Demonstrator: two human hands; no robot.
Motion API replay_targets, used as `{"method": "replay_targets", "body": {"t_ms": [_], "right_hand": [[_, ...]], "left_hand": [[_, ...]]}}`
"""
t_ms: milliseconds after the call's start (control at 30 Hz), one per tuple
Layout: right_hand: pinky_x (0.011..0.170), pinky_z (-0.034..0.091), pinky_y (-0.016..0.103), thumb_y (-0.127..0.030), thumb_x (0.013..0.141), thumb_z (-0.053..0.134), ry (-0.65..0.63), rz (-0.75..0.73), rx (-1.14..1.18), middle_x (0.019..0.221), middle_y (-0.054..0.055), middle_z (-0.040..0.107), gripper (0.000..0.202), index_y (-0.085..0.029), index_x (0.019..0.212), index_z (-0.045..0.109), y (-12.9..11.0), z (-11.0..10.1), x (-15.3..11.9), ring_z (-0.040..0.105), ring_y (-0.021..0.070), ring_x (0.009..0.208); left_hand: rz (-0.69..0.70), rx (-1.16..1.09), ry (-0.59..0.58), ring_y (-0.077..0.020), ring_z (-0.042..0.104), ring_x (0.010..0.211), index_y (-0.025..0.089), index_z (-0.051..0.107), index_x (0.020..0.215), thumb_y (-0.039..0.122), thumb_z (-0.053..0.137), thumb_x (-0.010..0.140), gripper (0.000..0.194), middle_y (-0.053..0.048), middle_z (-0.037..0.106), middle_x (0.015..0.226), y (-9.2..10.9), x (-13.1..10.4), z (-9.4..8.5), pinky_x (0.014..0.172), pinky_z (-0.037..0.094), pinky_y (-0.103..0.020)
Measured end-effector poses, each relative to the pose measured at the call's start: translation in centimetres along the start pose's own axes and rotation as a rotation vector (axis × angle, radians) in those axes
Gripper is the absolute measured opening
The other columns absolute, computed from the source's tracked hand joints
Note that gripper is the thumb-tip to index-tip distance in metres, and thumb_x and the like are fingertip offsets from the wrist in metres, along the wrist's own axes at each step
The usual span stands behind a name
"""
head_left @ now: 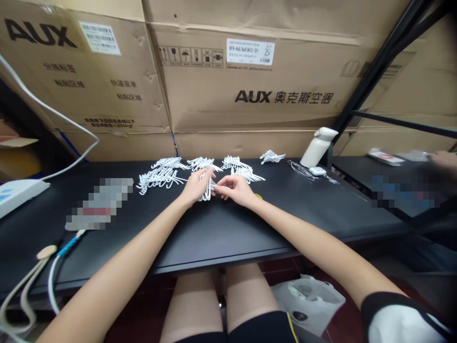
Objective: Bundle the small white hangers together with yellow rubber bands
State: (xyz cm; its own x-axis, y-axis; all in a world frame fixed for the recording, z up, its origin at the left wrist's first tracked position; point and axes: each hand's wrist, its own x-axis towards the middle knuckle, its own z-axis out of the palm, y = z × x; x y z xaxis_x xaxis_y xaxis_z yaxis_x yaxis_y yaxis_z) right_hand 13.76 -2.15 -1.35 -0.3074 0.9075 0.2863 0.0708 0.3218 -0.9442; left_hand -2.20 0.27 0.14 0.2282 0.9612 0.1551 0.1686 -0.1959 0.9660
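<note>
Over the black table, my left hand [196, 186] is closed on a small bunch of white hooks [206, 190]. Close on its right, my right hand [237, 188] pinches the end of one or more white hooks beside that bunch. Behind and around both hands lie several piles of similar white wire hooks: a large pile [159, 178] at the left, one [166, 163] behind it, one [203, 164] behind my left hand, two [246, 173] [232, 162] behind my right hand, and a small one [272, 156] farther right.
A phone [100, 205], blurred out, lies at the left with a cable. Behind the black table [221, 238] stand large cardboard boxes [250, 114]. A white bottle [319, 146] and an earphone case [317, 171] are at the back right. Another person's hand [443, 161] shows at the far right.
</note>
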Motion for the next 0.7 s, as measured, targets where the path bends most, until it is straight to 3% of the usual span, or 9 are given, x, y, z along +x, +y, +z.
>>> {"method": "replay_targets", "body": {"t_ms": [367, 567, 700], "right_hand": [[0.045, 0.048, 0.020, -0.047, 0.069, 0.072, 0.001, 0.056, -0.005, 0.061, 0.002, 0.065, 0.034, -0.014, 0.076, 0.064, 0.0, -0.2, 0.1, 0.057, 0.0095, 0.048], [0.031, 0.026, 0.016, -0.059, 0.087, 0.043, -0.177, 0.169, -0.107, 0.039, -0.006, 0.044, 0.050, -0.015, 0.069, 0.058, -1.2, -0.5, -0.2, 0.033, 0.0043, 0.030], [0.036, 0.026, 0.018, -0.059, 0.089, 0.039, -0.228, 0.156, -0.067, 0.039, -0.008, 0.036, 0.051, -0.016, 0.063, 0.049, -1.4, -0.3, -0.5, 0.030, 0.0045, 0.033]], "left_hand": [[-0.018, -0.005, -0.096, -0.0170, 0.062, 0.045, 0.018, 0.058, 0.079, 0.043, 0.060, 0.081, 0.025, -0.002, 0.064, 0.057, 0.8, -0.5, 0.0, 0.044, 0.049, -0.025], [0.055, -0.031, -0.102, -0.0175, 0.065, 0.049, 0.017, 0.058, 0.086, 0.048, 0.058, 0.082, 0.031, 0.000, 0.064, 0.059, 0.7, -0.4, 0.3, 0.046, 0.052, -0.027], [0.090, -0.040, -0.105, -0.0178, 0.065, 0.050, 0.017, 0.057, 0.090, 0.048, 0.057, 0.082, 0.032, 0.000, 0.065, 0.062, 0.5, -0.3, 0.3, 0.048, 0.054, -0.028]]}}
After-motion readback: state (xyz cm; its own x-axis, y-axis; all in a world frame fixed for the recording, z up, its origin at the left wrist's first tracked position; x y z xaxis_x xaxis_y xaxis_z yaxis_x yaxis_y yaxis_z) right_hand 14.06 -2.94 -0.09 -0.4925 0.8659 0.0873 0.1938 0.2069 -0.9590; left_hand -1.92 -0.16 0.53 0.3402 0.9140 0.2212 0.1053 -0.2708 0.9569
